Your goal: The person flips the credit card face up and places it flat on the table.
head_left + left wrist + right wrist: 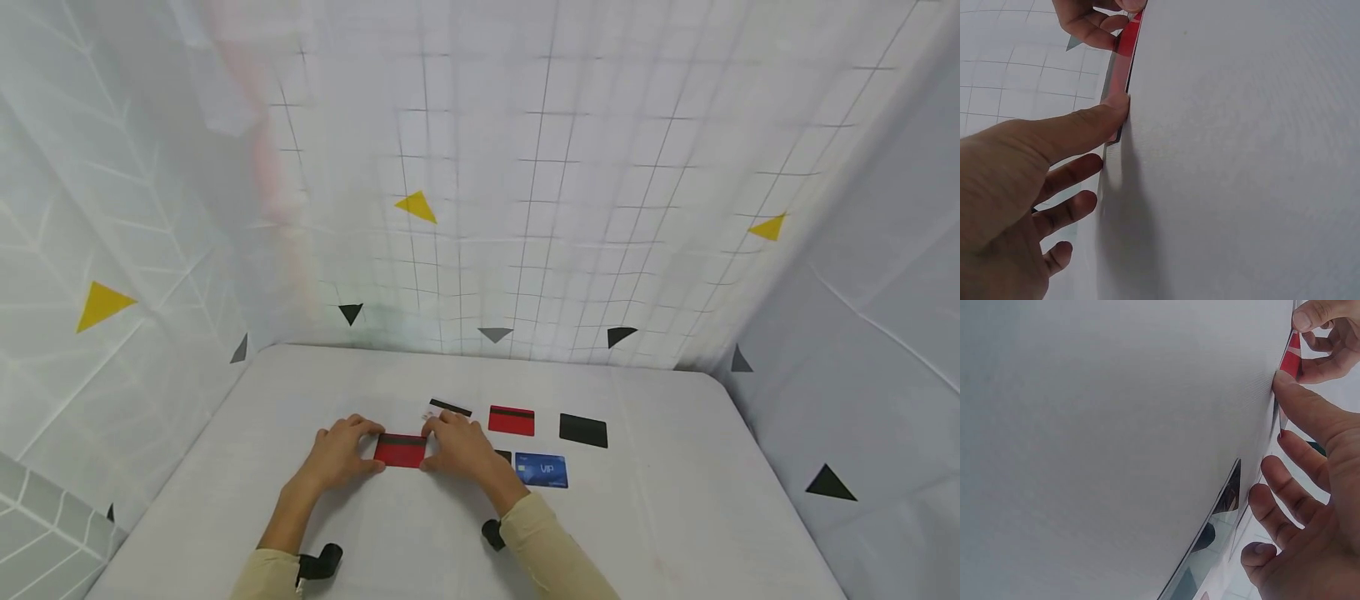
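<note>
A red bank-style card [401,451] with a dark stripe lies between both hands, low over the white table. My left hand [337,454] has thumb and index finger at its left corners. At the opposite side, the right hand [459,448] holds the card's right corners the same way. Seen edge-on in the left wrist view, the red card [1125,53] meets the left thumb, while the other fingers spread loosely. In the right wrist view the right thumb presses the near edge of the red card [1290,359].
Beyond the right hand lie a white card [452,407] with a black stripe, a second red card [512,421] and a black card [583,430]. A blue VIP card [542,470] is nearer, beside a dark card [506,456] mostly hidden by the right hand. White curtains surround the table [675,500].
</note>
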A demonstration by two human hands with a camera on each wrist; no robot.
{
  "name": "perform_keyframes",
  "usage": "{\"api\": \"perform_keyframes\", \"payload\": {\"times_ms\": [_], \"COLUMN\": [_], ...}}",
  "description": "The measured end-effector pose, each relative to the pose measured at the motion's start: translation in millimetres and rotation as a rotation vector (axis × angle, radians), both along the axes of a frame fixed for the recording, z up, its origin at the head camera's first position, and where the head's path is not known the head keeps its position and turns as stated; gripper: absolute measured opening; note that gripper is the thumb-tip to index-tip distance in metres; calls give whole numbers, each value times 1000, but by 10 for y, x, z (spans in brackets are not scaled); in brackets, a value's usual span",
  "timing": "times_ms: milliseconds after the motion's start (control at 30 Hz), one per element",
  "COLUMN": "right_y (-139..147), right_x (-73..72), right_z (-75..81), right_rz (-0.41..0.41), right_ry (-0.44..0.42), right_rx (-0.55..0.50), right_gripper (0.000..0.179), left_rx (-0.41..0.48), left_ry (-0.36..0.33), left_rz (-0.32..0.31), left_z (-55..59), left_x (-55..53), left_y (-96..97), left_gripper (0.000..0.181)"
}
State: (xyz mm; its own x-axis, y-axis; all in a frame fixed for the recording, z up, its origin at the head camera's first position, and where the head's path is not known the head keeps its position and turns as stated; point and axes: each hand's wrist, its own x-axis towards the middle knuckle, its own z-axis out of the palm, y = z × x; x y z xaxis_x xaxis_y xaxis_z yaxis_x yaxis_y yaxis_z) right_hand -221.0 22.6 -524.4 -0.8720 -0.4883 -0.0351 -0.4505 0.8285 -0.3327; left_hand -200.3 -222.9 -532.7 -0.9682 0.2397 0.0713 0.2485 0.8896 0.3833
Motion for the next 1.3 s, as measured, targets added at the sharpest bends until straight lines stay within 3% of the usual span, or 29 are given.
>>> {"api": "perform_keyframes", "payload": {"times_ms": [633,967,1300], "right_y": [15,27,196], "right_x": [17,-10,-37], "right_z": [23,14,-4], "right_rz": [5,-12,-34], "right_ry": [20,3,16], "right_rx": [10,-2,-44], "right_gripper": [49,61,62], "left_rx": [5,12,40], "left_ry": [32,64,62], "left_rz": [-15,-21,-54], "left_z": [36,73,76], "left_x": [12,31,30], "left_y": [24,40,123], "left_gripper": [55,56,56]}}
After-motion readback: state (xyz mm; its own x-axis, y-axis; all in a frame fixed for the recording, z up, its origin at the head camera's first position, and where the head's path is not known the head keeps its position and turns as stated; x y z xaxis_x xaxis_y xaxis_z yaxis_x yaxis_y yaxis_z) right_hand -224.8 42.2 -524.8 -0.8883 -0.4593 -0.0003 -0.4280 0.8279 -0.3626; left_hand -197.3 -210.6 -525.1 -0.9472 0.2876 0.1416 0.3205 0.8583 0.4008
